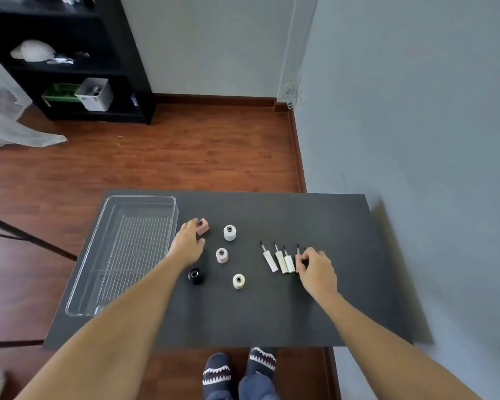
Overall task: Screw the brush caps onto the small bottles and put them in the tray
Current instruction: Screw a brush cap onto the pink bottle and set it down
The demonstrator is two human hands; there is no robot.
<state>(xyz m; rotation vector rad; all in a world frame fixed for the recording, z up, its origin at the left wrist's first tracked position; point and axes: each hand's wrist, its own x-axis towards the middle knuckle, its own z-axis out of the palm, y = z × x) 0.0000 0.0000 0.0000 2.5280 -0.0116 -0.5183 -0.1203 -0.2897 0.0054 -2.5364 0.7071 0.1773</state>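
Several small open bottles stand on the dark table (pixel 272 313): a pink square bottle (pixel 202 227), a white bottle (pixel 230 232), a pale pink bottle (pixel 222 255), a black bottle (pixel 196 276) and a cream bottle (pixel 239 281). My left hand (pixel 187 243) wraps its fingers around the pink square bottle. To the right lies a row of brush caps (pixel 280 259), brushes pointing away from me. My right hand (pixel 315 268) pinches the rightmost brush cap (pixel 298 256) of the row. A clear plastic tray (pixel 127 255) sits at the table's left.
A grey wall runs close along the table's right side. Wooden floor lies beyond the far edge, with a black shelf unit (pixel 70 67) at the back left. My feet in patterned slippers (pixel 237 370) stand at the near edge.
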